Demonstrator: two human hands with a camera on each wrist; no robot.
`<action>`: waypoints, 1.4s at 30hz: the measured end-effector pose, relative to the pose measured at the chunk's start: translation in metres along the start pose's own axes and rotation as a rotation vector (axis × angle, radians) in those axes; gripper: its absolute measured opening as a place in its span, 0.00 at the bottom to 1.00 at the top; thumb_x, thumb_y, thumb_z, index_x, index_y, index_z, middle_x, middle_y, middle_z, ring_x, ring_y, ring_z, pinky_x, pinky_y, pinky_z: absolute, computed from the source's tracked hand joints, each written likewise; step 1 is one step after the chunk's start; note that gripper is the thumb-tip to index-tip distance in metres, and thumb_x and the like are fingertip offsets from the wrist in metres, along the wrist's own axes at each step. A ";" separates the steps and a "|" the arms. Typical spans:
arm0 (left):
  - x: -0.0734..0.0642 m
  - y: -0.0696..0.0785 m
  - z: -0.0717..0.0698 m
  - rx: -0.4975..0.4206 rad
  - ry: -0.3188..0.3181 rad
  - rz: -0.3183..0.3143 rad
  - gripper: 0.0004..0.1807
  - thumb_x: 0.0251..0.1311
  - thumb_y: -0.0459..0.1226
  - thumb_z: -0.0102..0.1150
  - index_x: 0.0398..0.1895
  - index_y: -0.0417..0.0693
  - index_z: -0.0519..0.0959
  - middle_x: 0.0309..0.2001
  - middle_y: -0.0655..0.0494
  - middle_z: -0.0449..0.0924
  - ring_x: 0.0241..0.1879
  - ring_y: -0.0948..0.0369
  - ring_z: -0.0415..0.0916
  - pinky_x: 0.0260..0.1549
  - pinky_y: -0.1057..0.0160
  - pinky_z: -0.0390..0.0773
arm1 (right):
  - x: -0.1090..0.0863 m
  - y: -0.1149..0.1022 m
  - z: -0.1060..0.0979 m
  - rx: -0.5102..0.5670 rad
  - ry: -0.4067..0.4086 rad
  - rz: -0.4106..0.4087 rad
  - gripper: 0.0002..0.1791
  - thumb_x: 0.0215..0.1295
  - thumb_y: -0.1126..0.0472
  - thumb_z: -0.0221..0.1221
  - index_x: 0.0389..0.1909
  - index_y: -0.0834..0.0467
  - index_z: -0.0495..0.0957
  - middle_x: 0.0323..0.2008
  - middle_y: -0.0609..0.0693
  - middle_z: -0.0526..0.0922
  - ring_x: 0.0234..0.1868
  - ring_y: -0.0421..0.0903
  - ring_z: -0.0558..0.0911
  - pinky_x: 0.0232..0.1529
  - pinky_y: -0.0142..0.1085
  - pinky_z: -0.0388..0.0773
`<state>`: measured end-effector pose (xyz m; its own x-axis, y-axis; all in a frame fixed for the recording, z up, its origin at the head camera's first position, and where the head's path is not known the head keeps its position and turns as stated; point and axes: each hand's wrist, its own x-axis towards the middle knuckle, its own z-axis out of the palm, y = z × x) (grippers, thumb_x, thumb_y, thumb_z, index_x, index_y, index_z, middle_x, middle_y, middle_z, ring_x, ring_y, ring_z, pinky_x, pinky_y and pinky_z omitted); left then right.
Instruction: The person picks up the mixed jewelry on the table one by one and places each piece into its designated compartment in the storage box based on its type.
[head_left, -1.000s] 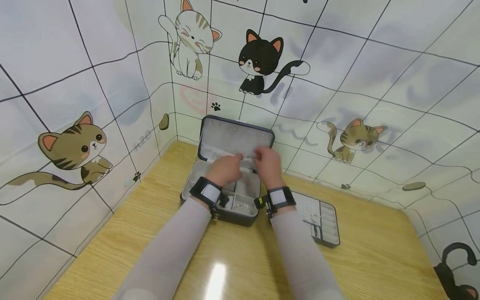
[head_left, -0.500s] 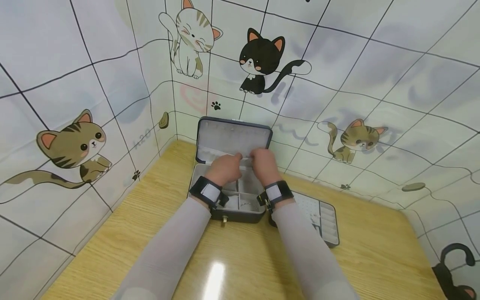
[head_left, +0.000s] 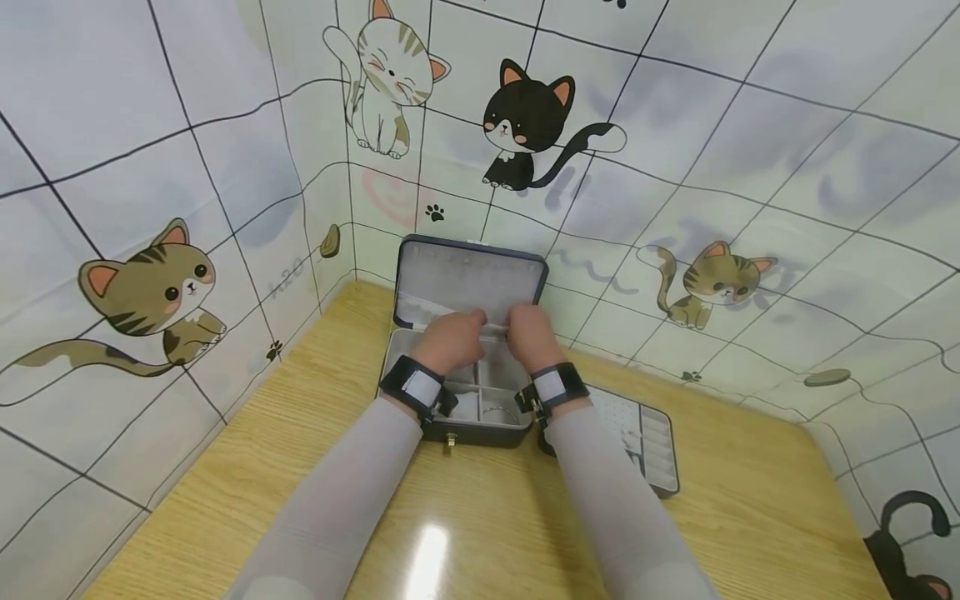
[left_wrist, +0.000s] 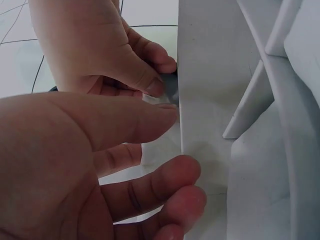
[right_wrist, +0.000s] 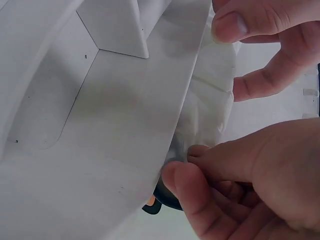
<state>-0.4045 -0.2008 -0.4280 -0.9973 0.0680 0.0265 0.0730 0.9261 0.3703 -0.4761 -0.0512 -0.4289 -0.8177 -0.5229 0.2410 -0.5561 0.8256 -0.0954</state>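
A dark-edged jewelry box (head_left: 480, 435) with a pale grey lining stands with its lid (head_left: 471, 271) raised. My left hand (head_left: 452, 340) is at the lower lid, pinching the loose whitish fabric pocket (left_wrist: 161, 145) between thumb and index finger. Its other fingers lie loosely bent in front of the box's back wall (left_wrist: 205, 100). To its right, my right hand (head_left: 531, 335) pinches the pocket's end near the lid's right side. In the right wrist view its thumb and index fingertip meet close by a dark patch. A ring-shaped bangle (head_left: 498, 412) lies in the front right compartment.
A flat grey jewelry tray (head_left: 658, 450) with rows of slots lies right of the box, partly hidden by the right forearm. Wood-grain table (head_left: 750, 500) extends around both. Cat-printed sheeting (head_left: 675, 108) rises behind the box and along the left.
My right hand has come down from in front of the lid and its fingers have closed on the pocket. The box has turned slightly, its front edge shifting right. The left hand stays nearly still.
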 end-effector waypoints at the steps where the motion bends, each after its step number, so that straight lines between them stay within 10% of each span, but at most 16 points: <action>1: 0.000 -0.001 0.001 -0.003 0.001 0.001 0.25 0.66 0.38 0.66 0.66 0.46 0.77 0.47 0.49 0.89 0.38 0.55 0.83 0.36 0.55 0.83 | 0.000 0.000 0.000 -0.005 -0.003 -0.004 0.06 0.68 0.72 0.60 0.36 0.64 0.85 0.34 0.59 0.89 0.38 0.56 0.87 0.43 0.45 0.85; 12: -0.001 -0.005 0.001 -0.029 0.009 0.040 0.27 0.67 0.38 0.65 0.68 0.46 0.74 0.53 0.48 0.88 0.46 0.52 0.86 0.47 0.51 0.85 | -0.001 0.005 0.000 0.131 -0.003 0.060 0.05 0.67 0.71 0.60 0.41 0.63 0.83 0.37 0.59 0.88 0.40 0.56 0.86 0.42 0.45 0.85; 24: 0.002 -0.003 0.000 -0.107 0.008 0.042 0.29 0.70 0.38 0.64 0.71 0.42 0.68 0.48 0.46 0.88 0.37 0.56 0.82 0.37 0.58 0.82 | -0.006 0.012 -0.003 0.270 0.060 0.108 0.06 0.75 0.65 0.59 0.44 0.64 0.82 0.43 0.61 0.88 0.44 0.58 0.86 0.45 0.48 0.85; 42: 0.002 -0.001 0.003 -0.121 -0.027 -0.006 0.30 0.69 0.38 0.65 0.72 0.45 0.68 0.42 0.49 0.87 0.35 0.56 0.82 0.33 0.59 0.80 | -0.012 0.026 -0.005 0.412 0.305 0.141 0.08 0.67 0.64 0.52 0.36 0.61 0.80 0.25 0.55 0.81 0.26 0.52 0.78 0.27 0.39 0.71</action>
<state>-0.4061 -0.2009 -0.4307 -0.9972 0.0743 -0.0002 0.0651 0.8752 0.4794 -0.4799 -0.0226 -0.4292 -0.8423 -0.2769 0.4624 -0.5067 0.6994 -0.5042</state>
